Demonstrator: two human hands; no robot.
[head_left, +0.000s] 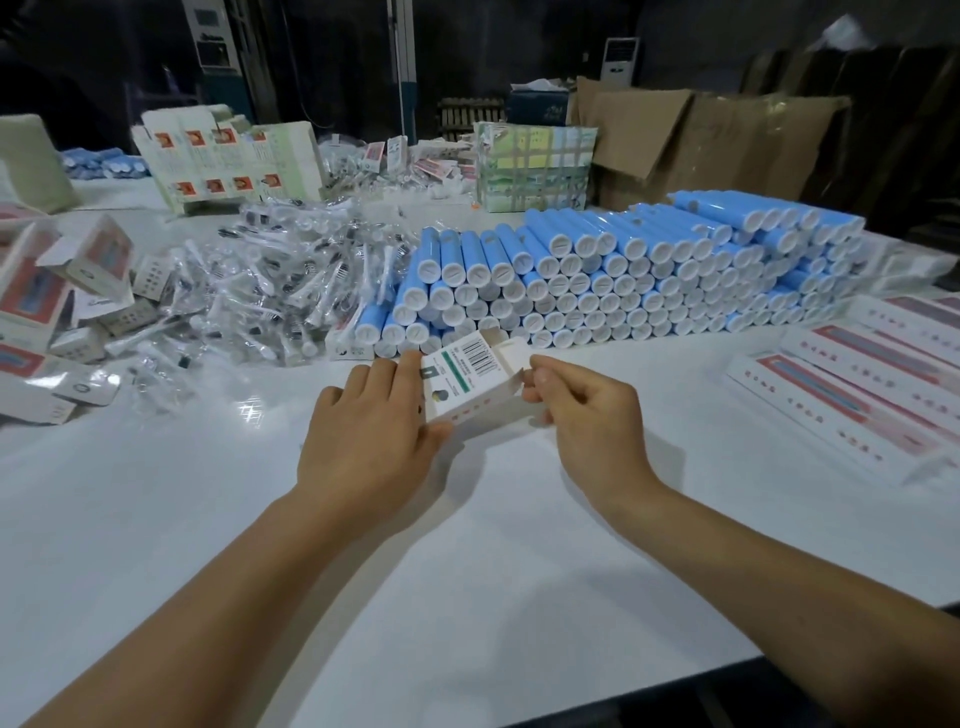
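Observation:
A small white carton (470, 382) with a barcode and a green stripe sits between my hands above the white table (467, 545), its far end open with the flaps up. My left hand (371, 431) grips its left side, thumb underneath and index finger stretched along the top edge. My right hand (587, 415) pinches a side flap at the carton's right end between thumb and fingers. Behind the carton lies a big stack of blue tubes (623, 280) with white caps facing me.
A heap of clear-wrapped toothbrush heads (260, 280) lies at the left. Folded and loose cartons (47, 312) pile at the far left. Flat finished boxes (862, 389) lie at the right. Printed packs (535, 166) and brown cardboard (701, 145) stand at the back.

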